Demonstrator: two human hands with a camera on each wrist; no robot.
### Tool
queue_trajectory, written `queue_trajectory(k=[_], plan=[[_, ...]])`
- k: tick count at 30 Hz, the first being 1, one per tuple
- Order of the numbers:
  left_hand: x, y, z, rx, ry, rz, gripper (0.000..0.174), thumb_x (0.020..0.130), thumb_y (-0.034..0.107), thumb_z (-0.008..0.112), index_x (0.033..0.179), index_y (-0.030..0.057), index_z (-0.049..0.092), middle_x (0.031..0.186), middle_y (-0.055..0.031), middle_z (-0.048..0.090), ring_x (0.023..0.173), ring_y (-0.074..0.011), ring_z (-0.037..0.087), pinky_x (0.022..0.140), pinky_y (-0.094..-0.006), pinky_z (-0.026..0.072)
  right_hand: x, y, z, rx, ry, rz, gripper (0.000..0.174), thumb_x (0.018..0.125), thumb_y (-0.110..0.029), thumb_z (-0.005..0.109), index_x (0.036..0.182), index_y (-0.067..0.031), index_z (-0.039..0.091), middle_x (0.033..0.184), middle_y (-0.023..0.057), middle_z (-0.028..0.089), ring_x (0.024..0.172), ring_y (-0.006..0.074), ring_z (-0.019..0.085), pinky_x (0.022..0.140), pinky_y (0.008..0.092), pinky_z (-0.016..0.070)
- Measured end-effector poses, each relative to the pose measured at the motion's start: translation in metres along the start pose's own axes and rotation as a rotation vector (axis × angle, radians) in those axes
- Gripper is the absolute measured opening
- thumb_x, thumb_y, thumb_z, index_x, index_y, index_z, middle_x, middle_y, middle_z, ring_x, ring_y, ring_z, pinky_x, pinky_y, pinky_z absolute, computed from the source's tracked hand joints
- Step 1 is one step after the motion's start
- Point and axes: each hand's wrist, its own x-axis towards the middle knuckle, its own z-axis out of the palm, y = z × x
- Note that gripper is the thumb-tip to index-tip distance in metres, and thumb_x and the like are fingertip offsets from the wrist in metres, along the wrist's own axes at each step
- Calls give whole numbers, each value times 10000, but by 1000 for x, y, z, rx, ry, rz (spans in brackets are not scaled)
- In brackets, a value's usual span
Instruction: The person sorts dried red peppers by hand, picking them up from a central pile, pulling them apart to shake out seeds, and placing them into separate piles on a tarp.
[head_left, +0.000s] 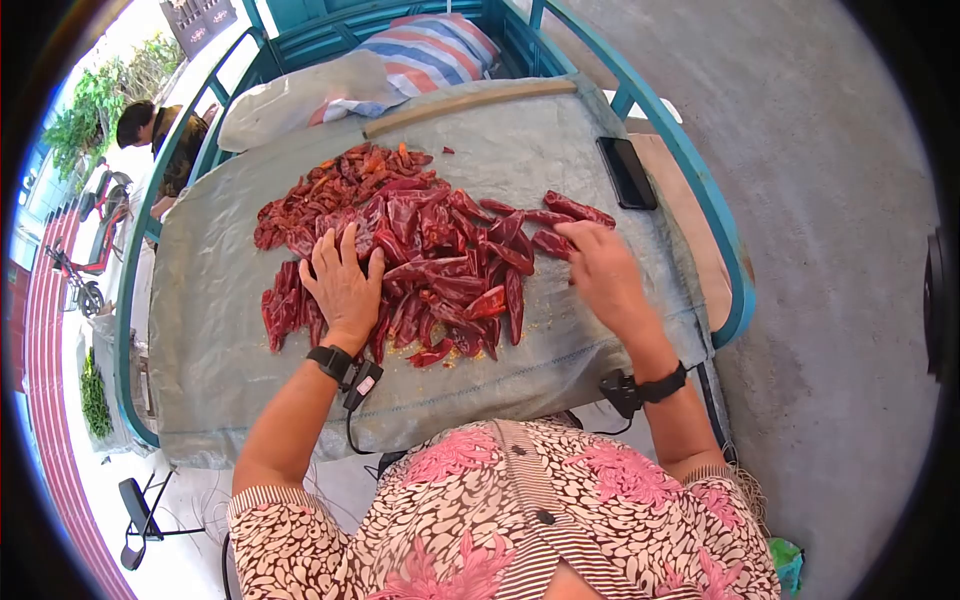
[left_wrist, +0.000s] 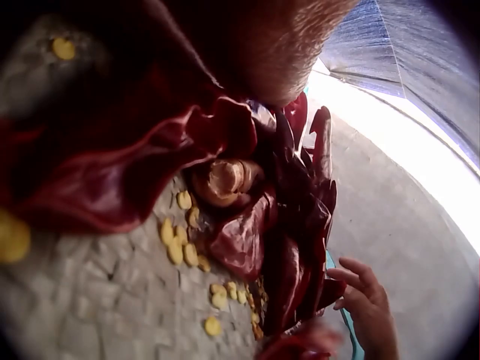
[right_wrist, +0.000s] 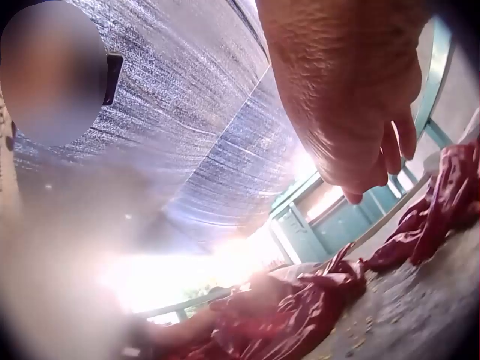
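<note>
A heap of dried red chili peppers lies on a grey woven sheet. On the heap's left side rests my left hand, its fingers spread over the peppers. My right hand is at the right end of the heap, its fingertips close to a few separate peppers. In the right wrist view, the fingers of that hand reach down loosely, with no pepper seen between them. Yellow seeds are scattered under the peppers in the left wrist view.
Smaller, crumpled chili pieces lie behind the heap. A black phone is at the sheet's right edge, and a wooden strip at the back. Teal rails flank the cart bed. Striped sacks lie behind; another person is at left.
</note>
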Motion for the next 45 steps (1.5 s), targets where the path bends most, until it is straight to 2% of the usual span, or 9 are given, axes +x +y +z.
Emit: queue_trajectory(k=[6, 9, 15, 18, 22, 31, 37, 40, 45], plan=[[0, 0, 0, -31, 11, 3, 574, 972, 456, 610, 1459, 166, 520, 1480, -143, 481, 1422, -310, 383, 1179, -591, 212, 28, -33, 36, 89, -348, 184, 685, 889, -295, 727, 1494, -149, 442, 1289, 172, 627, 1170, 381, 596, 976, 487, 496], [-1, 1, -2, -39, 17, 6, 574, 970, 452, 611, 1457, 163, 521, 1472, -146, 486, 1418, -314, 386, 1175, -594, 220, 39, -26, 51, 85, -411, 229, 648, 886, -289, 719, 1466, -126, 481, 1281, 187, 642, 1180, 381, 607, 985, 481, 496], [-1, 2, -3, -29, 0, 8, 556, 986, 411, 610, 1470, 162, 495, 1486, -121, 456, 1415, -295, 380, 1177, -579, 206, 35, 5, 79, 579, -192, 395, 376, 921, -6, 633, 1297, -19, 624, 1247, 88, 714, 1142, 171, 667, 980, 306, 515], [-1, 3, -4, -38, -10, 7, 553, 988, 407, 608, 1470, 160, 491, 1488, -123, 451, 1419, -296, 374, 1179, -580, 199, 33, 0, 66, 677, -32, 408, 365, 886, -40, 661, 1251, -46, 658, 1190, 154, 696, 1074, 234, 696, 919, 328, 536], [-1, 3, -4, -41, -22, 9, 549, 989, 405, 609, 1467, 160, 491, 1488, -124, 447, 1420, -296, 372, 1180, -584, 194, 31, 2, 49, 618, 106, 337, 360, 898, -29, 654, 1257, -62, 662, 1167, 116, 688, 1012, 217, 691, 899, 327, 539], [-1, 3, -4, -47, -36, 9, 548, 988, 398, 610, 1469, 165, 491, 1489, -128, 444, 1423, -303, 367, 1182, -586, 187, 16, -7, 6, 220, 166, 438, 298, 912, -63, 680, 1207, -99, 684, 1147, 96, 687, 990, 246, 700, 856, 334, 541], [-2, 2, -1, -80, 4, 26, 549, 958, 391, 644, 1440, 159, 520, 1470, -148, 454, 1411, -319, 380, 1174, -611, 206, 4, 25, 13, 12, 152, 318, 263, 915, -54, 681, 1174, -94, 702, 1097, 102, 707, 945, 255, 707, 838, 342, 545], [-2, 2, -1, -83, 3, 26, 548, 954, 389, 648, 1436, 159, 524, 1471, -149, 455, 1410, -320, 381, 1173, -613, 206, 1, 26, 14, 305, 231, 521, 232, 920, -39, 686, 1149, -65, 707, 1071, 93, 723, 951, 219, 706, 853, 324, 542], [-1, 3, -2, -82, -14, 27, 550, 952, 384, 651, 1437, 156, 524, 1474, -151, 453, 1411, -323, 379, 1172, -617, 204, 10, 10, -14, 528, 334, 497, 196, 953, -28, 672, 1148, -8, 692, 1096, 59, 726, 969, 127, 672, 867, 274, 529]])
